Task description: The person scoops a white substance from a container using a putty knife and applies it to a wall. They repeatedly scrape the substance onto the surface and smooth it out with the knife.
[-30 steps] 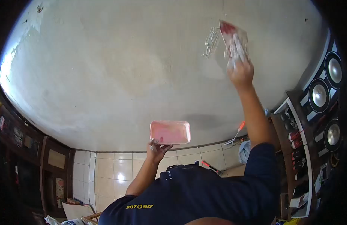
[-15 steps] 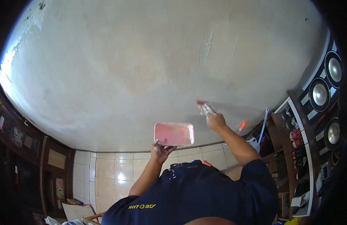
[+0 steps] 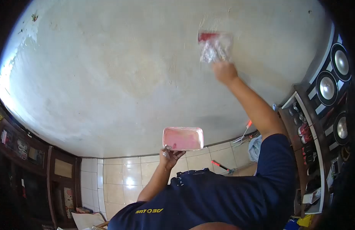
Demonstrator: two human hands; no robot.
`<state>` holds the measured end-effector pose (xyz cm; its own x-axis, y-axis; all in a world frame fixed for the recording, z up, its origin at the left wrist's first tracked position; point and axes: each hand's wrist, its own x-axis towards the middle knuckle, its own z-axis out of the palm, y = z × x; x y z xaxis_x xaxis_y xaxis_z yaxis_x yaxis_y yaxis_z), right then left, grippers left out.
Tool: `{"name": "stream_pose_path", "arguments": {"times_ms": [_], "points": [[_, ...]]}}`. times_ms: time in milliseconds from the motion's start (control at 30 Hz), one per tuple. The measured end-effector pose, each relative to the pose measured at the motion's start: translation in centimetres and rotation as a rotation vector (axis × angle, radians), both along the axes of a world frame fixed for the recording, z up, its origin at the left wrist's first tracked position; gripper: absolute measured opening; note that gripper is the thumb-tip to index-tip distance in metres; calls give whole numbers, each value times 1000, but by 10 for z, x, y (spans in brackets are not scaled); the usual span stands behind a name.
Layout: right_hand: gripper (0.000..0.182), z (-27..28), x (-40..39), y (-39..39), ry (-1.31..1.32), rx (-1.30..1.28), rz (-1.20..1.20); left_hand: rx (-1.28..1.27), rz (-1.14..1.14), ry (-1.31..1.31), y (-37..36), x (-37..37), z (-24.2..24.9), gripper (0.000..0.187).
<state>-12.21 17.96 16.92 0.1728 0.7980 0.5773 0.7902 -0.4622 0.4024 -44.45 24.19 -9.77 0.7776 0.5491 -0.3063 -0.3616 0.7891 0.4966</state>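
Observation:
My left hand [image 3: 169, 158], smeared with white on its thumb, grips the lower left edge of a pink rectangular tray [image 3: 185, 138]. A pale coating lines the tray's walls. Higher up, my right hand [image 3: 224, 72] is closed on a red-bladed putty scraper [image 3: 209, 37] at the wall [image 3: 120, 69]. The scraper and the fingers around it are coated in white and blurred by motion. Raised white streaks mark the wall near the blade. The scraper's handle is hidden inside the hand.
On the tiled floor [image 3: 115, 180] lies a tool with a red-and-black handle [image 3: 221, 165]. An orange-handled tool [image 3: 249, 124] leans by the wall base, near a pale plastic bag [image 3: 255, 148]. A shoe rack [image 3: 317, 153] and round speakers [image 3: 326, 89] stand right; a dark wooden cabinet [image 3: 47, 168] stands left.
My right hand has swung up the wall with the scraper, and the arm is now more stretched out. The tray in my left hand sits slightly further right in view.

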Motion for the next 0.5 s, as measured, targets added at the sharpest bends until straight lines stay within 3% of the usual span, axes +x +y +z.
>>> {"name": "stream_pose_path", "arguments": {"times_ms": [33,100,233,267,333,433,467,500], "points": [[35,-48,15,7,-290,94,157,8,-1,1,0,-1,1,33],[22,-108,6,6,-362,118,216,13,32,96,-3,1,2,45],[16,-230,-2,-22,360,-385,156,-7,13,108,11,-2,-22,42],[16,-228,-10,-30,354,-380,159,12,23,73,11,-4,-22,34],[14,-206,-20,-54,410,-103,214,12,50,82,7,-3,-13,33],[14,-112,-19,-76,512,-23,192,51,70,112,-1,0,-1,33],[13,-73,-22,-79,269,245,357,56,63,102,1,0,-5,34],[12,-42,-15,-80,139,296,349,59,54,96,2,-3,-9,35]]}}
